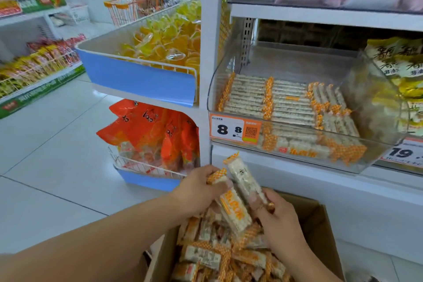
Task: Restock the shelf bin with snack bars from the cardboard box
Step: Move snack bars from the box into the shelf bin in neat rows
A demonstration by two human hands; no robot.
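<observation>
A cardboard box (318, 220) stands open at the bottom of the view, full of loose snack bars (206, 256) in white wrappers with orange checked ends. Above it my left hand (196, 188) and my right hand (281, 220) together grip a small bunch of snack bars (238, 192), held upright and tilted left. Higher up, the clear plastic shelf bin (357, 162) holds neat rows of the same bars (286, 103) along its floor, with empty room above them.
An orange price tag "8.8" (235, 130) hangs on the bin's front. A blue-fronted wire basket of yellow jelly cups (164, 36) and one of orange bags (155, 130) jut out at left. Yellow packets (398, 68) fill the neighbouring bin. White tiled aisle floor (57, 139) lies at left.
</observation>
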